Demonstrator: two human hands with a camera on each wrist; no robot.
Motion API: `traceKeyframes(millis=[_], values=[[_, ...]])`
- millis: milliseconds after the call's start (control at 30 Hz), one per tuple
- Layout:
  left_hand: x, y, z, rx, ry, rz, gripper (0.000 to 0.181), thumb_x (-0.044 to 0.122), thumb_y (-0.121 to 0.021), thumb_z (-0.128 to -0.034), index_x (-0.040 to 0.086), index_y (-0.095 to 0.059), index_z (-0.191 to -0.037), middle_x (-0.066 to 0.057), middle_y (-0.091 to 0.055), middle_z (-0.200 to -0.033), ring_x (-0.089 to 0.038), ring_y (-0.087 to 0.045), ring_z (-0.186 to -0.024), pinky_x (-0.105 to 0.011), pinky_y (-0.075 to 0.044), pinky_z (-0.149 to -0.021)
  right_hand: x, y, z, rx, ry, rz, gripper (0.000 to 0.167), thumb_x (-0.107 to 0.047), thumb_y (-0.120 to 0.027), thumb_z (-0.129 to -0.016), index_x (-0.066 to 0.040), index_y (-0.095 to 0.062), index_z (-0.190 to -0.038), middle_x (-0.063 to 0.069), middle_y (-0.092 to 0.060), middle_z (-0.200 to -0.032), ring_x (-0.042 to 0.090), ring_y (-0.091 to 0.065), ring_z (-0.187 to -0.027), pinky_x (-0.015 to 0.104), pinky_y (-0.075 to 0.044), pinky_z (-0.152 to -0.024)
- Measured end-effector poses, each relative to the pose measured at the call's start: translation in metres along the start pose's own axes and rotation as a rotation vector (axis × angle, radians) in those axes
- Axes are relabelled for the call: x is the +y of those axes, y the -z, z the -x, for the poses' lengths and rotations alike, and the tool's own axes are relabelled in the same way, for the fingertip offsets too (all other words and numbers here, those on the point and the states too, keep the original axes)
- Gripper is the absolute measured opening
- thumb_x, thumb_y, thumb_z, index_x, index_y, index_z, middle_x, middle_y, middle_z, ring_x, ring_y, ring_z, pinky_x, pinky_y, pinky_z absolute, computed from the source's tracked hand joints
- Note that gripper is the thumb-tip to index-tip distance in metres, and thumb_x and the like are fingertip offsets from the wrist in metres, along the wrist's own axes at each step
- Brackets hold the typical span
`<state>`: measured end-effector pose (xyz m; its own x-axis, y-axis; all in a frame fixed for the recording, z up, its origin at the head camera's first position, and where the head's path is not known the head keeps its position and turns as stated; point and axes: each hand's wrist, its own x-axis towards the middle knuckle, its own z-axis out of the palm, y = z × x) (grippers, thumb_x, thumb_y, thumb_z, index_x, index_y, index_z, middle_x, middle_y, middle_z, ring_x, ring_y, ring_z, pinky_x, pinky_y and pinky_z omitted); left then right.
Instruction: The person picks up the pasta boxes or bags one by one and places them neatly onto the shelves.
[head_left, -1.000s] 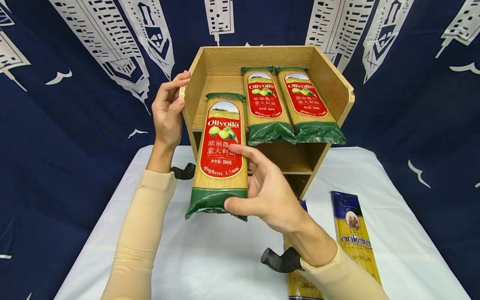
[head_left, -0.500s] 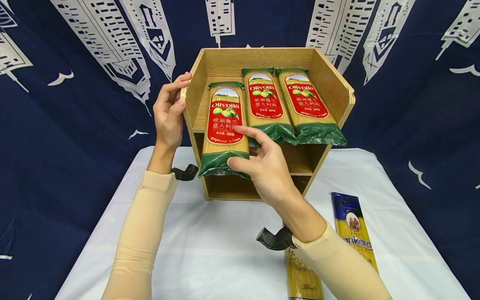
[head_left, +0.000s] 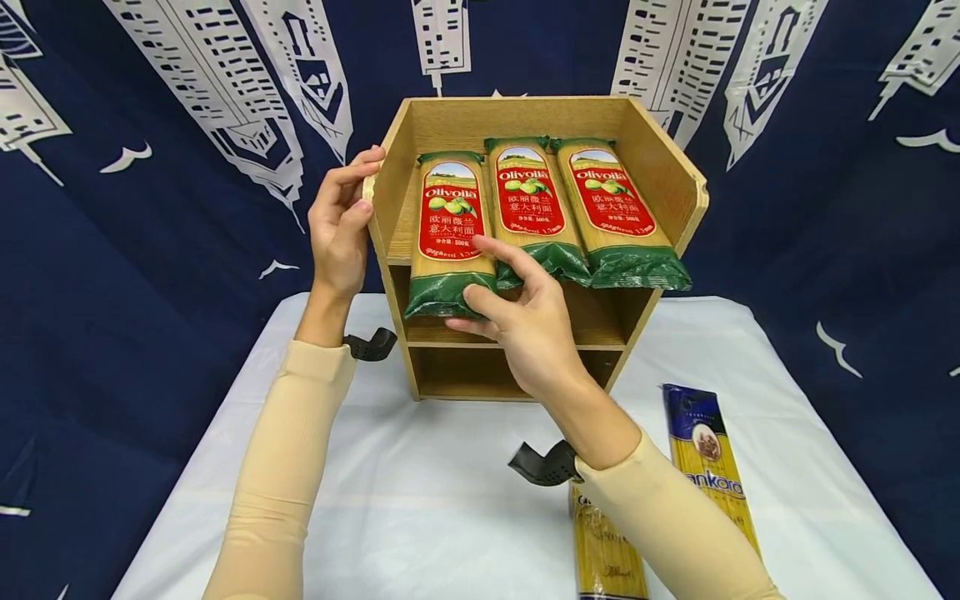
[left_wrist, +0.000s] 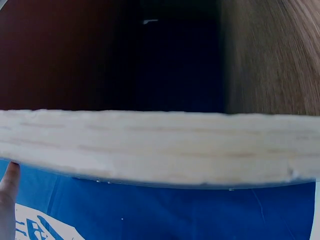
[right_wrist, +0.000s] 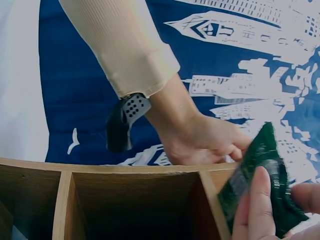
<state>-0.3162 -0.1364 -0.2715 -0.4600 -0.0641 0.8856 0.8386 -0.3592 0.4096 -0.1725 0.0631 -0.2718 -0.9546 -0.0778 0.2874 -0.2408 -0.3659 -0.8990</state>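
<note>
In the head view my right hand (head_left: 534,325) holds the green lower end of a spaghetti pack (head_left: 450,196) with a red label. That pack lies tilted on the top level of a wooden shelf (head_left: 393,179), its bottom end jutting past the front edge. Right beside it are two matching spaghetti packs, a middle one (head_left: 531,192) and a right one (head_left: 611,192). My left hand (head_left: 337,229) grips the front edge of the shelf's left side panel. In the right wrist view, fingers (right_wrist: 259,200) lie against the green wrapper end (right_wrist: 262,172).
Two blue-and-yellow spaghetti packs lie on the white-covered table (head_left: 420,500): one at the right (head_left: 708,458), another (head_left: 607,550) partly under my right forearm. Below the shelf's top level are open compartments (head_left: 472,375). A dark blue printed cloth (head_left: 825,208) hangs behind.
My right hand has moved the held spaghetti pack up and back onto the shelf's top level, alongside the other two. The left hand stays on the side panel.
</note>
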Motion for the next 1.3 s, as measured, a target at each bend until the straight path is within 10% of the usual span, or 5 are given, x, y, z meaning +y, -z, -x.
traceKeyframes(millis=[300, 567, 1300], values=[[-0.002, -0.001, 0.001, 0.015, -0.013, -0.004, 0.039, 0.006, -0.049, -0.0809, -0.004, -0.066, -0.114, -0.023, -0.063, -0.131, -0.035, -0.050, -0.135, -0.049, -0.032, -0.117, -0.017, 0.015, 0.038, 0.035, 0.006, 0.197, 0.050, 0.005, -0.062, -0.090, -0.002, -0.055, -0.139, 0.016, -0.055, -0.131, 0.035, -0.074, -0.089, 0.046, -0.062, -0.062], [0.000, -0.002, -0.002, 0.033, -0.005, 0.012, 0.038, 0.004, -0.048, -0.0811, -0.003, -0.067, -0.113, -0.021, -0.063, -0.130, -0.034, -0.050, -0.134, -0.048, -0.032, -0.117, -0.006, 0.002, 0.041, 0.057, -0.086, 0.162, 0.037, -0.001, -0.072, -0.087, -0.001, -0.043, -0.111, 0.018, -0.062, -0.098, 0.025, -0.072, -0.075, 0.038, -0.061, -0.059], [-0.001, -0.003, 0.001, 0.019, -0.001, -0.010, 0.039, 0.006, -0.048, -0.0811, -0.001, -0.067, -0.114, -0.020, -0.063, -0.132, -0.034, -0.049, -0.136, -0.048, -0.032, -0.118, 0.027, -0.012, 0.000, 0.308, 0.247, 0.184, 0.046, 0.000, -0.086, -0.074, -0.008, -0.043, -0.089, 0.017, -0.065, -0.067, 0.035, -0.071, -0.060, 0.048, -0.060, -0.053]])
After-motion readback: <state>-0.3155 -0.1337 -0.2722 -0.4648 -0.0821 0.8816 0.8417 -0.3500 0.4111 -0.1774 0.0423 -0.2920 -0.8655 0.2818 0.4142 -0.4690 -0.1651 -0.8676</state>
